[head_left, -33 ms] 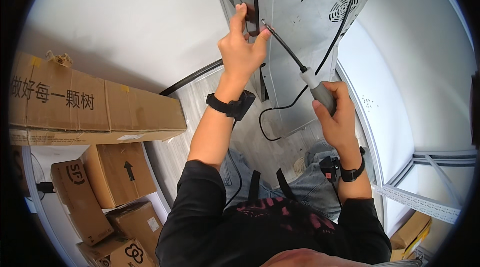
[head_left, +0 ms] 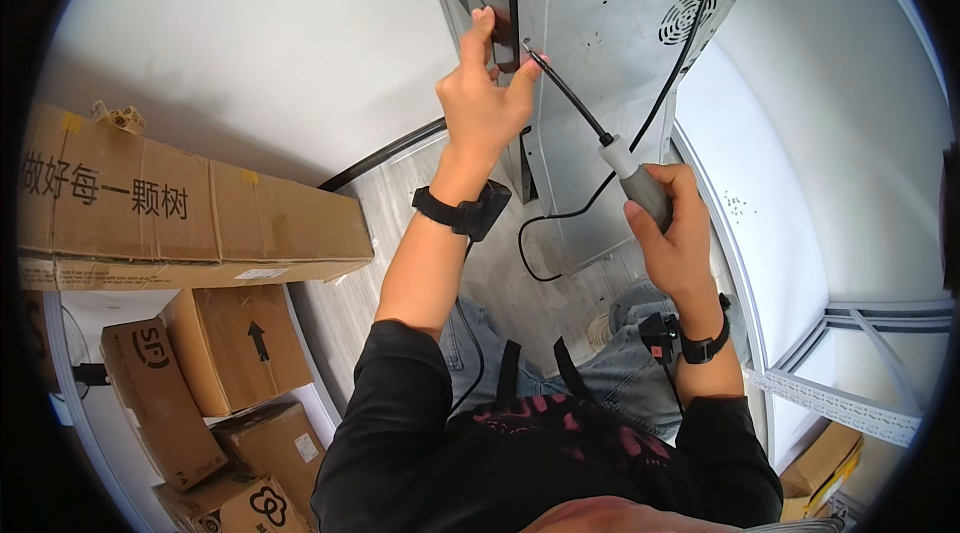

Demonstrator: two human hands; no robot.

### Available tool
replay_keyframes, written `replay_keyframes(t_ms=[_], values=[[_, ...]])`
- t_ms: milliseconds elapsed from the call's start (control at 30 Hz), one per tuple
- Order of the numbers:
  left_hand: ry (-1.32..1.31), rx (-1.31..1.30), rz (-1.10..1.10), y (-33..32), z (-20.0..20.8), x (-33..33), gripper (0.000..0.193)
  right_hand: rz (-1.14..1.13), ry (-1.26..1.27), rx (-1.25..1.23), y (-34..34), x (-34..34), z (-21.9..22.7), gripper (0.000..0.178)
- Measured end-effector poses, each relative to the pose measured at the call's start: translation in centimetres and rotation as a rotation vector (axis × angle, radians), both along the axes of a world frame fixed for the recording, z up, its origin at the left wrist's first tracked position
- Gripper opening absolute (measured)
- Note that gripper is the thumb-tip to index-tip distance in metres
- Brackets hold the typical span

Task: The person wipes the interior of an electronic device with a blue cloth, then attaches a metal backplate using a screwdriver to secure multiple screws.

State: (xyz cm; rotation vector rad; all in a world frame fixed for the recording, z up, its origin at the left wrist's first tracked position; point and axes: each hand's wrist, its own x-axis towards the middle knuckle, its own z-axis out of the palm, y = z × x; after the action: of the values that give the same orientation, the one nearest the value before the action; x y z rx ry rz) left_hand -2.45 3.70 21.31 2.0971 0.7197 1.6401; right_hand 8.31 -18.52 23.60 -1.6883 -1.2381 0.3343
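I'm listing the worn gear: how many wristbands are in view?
2: the left wristband, on the left hand's wrist; the right wristband, on the right hand's. Neither is hidden.

1 grey screwdriver (head_left: 622, 158) in right hand (head_left: 680, 233), tip near metal cabinet (head_left: 620, 43); left hand (head_left: 480, 103) at cabinet edge.

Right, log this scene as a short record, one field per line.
Right hand: grips grey-handled screwdriver
Left hand: at the cabinet's edge, thumb beside the screwdriver's tip; contact unclear
Metal cabinet: grey side, round slotted vent
Black cord: hangs across the grey side
Cardboard boxes: mostly at picture's left
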Motion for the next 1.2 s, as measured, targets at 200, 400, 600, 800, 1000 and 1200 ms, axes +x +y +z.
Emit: replay_keyframes(t_ms=[200, 400, 600, 800, 1000, 1200], values=[[-0.001, 0.008, 0.011, -0.08, -0.02, 0.08, 0.056, -0.014, 0.009, 0.01, 0.02, -0.19, -0.11, 0.027], [-0.011, 0.009, 0.02, -0.05, -0.16, 0.14, 0.056, 0.0, 0.01, 0.034, 0.04, -0.05, -0.39, 0.027], [-0.005, 0.013, 0.021, 0.05, -0.19, 0.09, 0.057, 0.0, 0.045, 0.004, -0.09, -0.23, -0.19, 0.026], [-0.006, 0.031, 0.038, -0.19, -0.07, 0.05, 0.057, -0.004, 0.057, 0.047, -0.06, -0.02, -0.52, 0.026], [-0.007, 0.001, 0.012, 0.09, -0.38, 0.08, 0.057, 0.003, 0.036, 0.025, -0.08, 0.05, -0.44, 0.026], [-0.017, 0.013, 0.021, 0.02, -0.37, 0.18, 0.057, -0.002, 0.061, 0.006, 0.0, -0.19, 0.06, 0.025]])
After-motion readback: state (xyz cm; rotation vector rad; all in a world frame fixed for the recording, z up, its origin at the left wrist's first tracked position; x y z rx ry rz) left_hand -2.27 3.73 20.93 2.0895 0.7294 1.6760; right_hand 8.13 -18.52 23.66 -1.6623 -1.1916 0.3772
